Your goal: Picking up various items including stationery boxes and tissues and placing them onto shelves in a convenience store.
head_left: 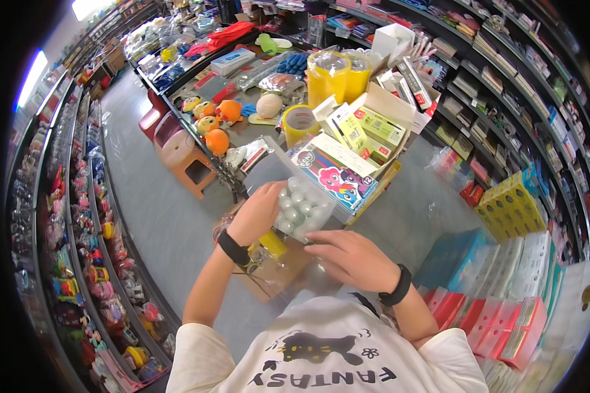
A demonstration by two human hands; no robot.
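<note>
A clear plastic container (pixel 314 226) filled with pale, whitish-green balls (pixel 296 208) is in front of me. My left hand (pixel 259 211) grips its left side, with the fingertips partly hidden behind it. At the near right corner, my right hand (pixel 351 257) rests its fingertips against the container, fingers stretched out. Just beyond the container lies a box with colourful cartoon ponies (pixel 343 175). Below my left hand, an open cardboard box (pixel 275 278) holds something yellow and clear wrapping.
A table (pixel 196 131) ahead carries orange toys (pixel 229 111), yellow tape rolls (pixel 328 75) and an open carton of small boxes (pixel 373 124). An orange stool (pixel 193 171) stands left of it. Shelves (pixel 98 275) line the left; stacked red-and-white packs (pixel 505 327) crowd the right.
</note>
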